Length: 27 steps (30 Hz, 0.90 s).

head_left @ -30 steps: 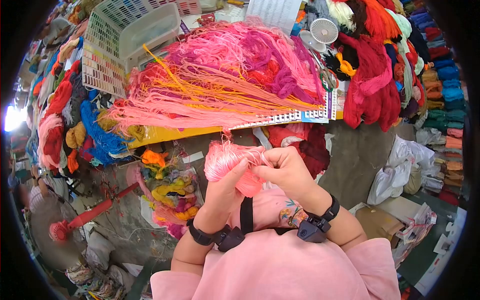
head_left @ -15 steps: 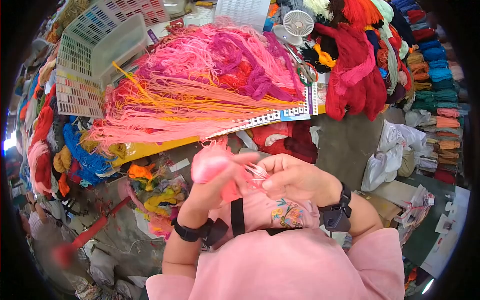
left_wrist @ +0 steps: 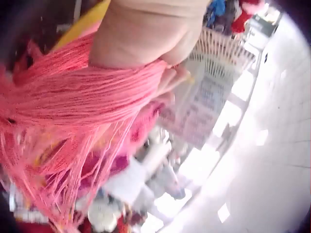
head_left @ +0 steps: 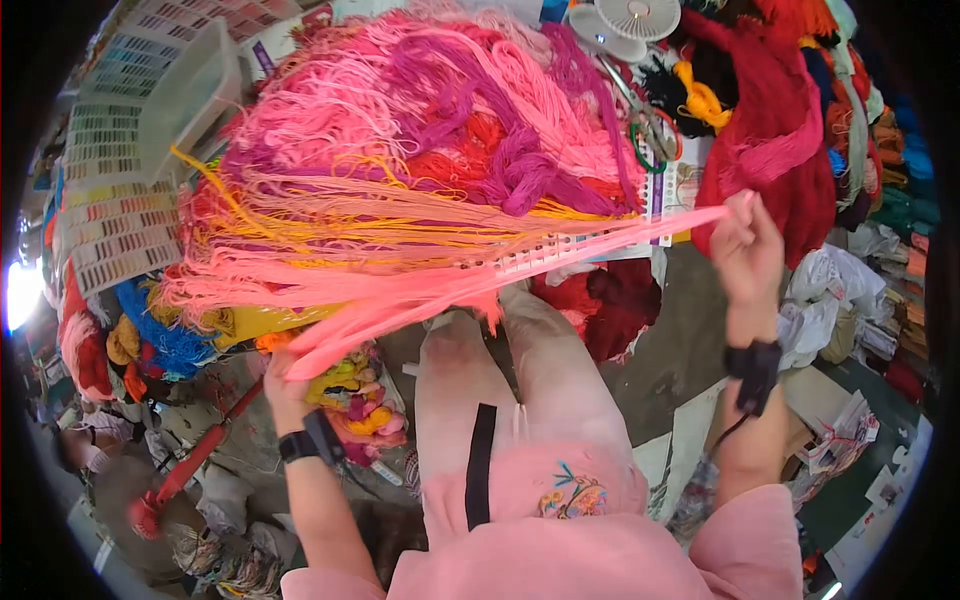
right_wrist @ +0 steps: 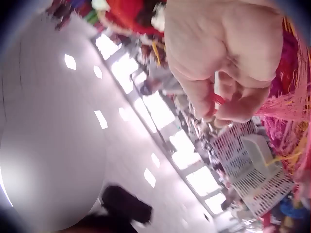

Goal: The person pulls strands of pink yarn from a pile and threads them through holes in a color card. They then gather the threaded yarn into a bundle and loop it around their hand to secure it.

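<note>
A long bundle of pink yarn strands (head_left: 500, 275) stretches taut between my two hands, in front of the table. My left hand (head_left: 285, 375) grips its lower left end, with loose strands (left_wrist: 63, 126) fanning out below the fist. At the upper right, my right hand (head_left: 745, 240) pinches the other end of the bundle (right_wrist: 279, 104) between curled fingers. Behind the stretched bundle, a big heap of pink, magenta, orange and yellow yarn (head_left: 420, 150) lies on the yellow table (head_left: 270, 320).
Colour sample cards (head_left: 115, 215) and a plastic basket (head_left: 190, 95) stand at the left. Red skeins (head_left: 790, 150), scissors (head_left: 645, 125) and a small white fan (head_left: 635, 20) lie at the right. More yarn (head_left: 355, 395) and bags (head_left: 830, 290) cover the floor.
My hands were close together at my chest working a pink yarn bunch. They have spread wide apart, left down-left and right up-right, drawing the yarn into a long taut bundle.
</note>
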Each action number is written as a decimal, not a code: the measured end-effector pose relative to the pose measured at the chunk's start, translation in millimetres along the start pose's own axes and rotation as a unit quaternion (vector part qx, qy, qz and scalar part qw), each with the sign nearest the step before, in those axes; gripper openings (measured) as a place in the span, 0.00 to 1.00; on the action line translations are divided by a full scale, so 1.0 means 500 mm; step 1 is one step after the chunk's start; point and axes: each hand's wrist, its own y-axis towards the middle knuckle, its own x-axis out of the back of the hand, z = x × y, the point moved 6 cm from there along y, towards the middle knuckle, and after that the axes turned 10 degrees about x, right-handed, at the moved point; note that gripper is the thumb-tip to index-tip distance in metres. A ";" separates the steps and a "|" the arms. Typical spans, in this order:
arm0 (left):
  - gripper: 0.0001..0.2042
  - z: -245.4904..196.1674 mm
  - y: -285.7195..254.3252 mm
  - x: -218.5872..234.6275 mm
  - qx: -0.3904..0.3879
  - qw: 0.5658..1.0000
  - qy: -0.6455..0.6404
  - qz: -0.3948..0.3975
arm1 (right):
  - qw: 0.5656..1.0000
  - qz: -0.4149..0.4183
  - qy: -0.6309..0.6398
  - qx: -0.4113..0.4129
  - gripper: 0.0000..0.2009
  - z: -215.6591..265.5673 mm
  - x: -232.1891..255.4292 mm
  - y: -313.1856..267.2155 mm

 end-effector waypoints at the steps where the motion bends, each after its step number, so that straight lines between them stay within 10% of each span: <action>1: 0.09 -0.059 -0.044 0.046 -0.072 0.992 0.043 -0.090 | 0.999 -0.008 -0.040 -0.011 0.05 0.049 0.052 0.037; 3: 0.09 -0.146 -0.123 0.095 -0.203 0.918 0.110 -0.323 | 0.938 -0.190 -0.278 0.082 0.04 0.188 0.155 0.080; 5: 0.09 -0.208 -0.189 0.118 -0.248 0.841 0.158 -0.455 | 0.926 -0.094 -0.354 0.093 0.03 0.400 0.228 0.133; 6: 0.09 -0.228 -0.204 0.113 -0.254 0.814 0.183 -0.490 | 0.853 -0.196 -0.447 0.184 0.04 0.540 0.257 0.141; 10: 0.10 -0.152 -0.090 -0.013 -0.215 0.823 0.292 -0.438 | 0.778 -0.107 -0.572 0.237 0.06 0.551 0.173 0.173; 12: 0.10 0.010 0.055 -0.083 -0.130 0.901 0.235 -0.340 | 0.708 0.023 -0.660 0.251 0.10 0.396 0.101 0.166; 13: 0.08 0.088 0.120 -0.076 0.051 0.993 0.105 -0.028 | 0.664 0.122 -0.692 0.257 0.12 0.261 0.055 0.153; 16: 0.09 0.274 0.229 -0.080 0.081 0.922 0.295 -0.238 | 0.812 -0.003 -0.583 0.015 0.09 -0.098 0.172 0.103; 20: 0.08 0.495 0.353 -0.069 0.200 0.836 0.449 -0.244 | 0.765 0.050 -0.642 -0.001 0.04 -0.345 0.233 0.041; 22: 0.07 0.545 0.385 -0.041 0.233 0.722 0.595 -0.264 | 0.644 0.100 -0.741 0.159 0.03 -0.380 0.226 0.021; 27: 0.07 0.553 0.388 -0.042 0.179 0.676 0.637 -0.324 | 0.578 0.148 -0.781 0.186 0.09 -0.392 0.225 -0.008</action>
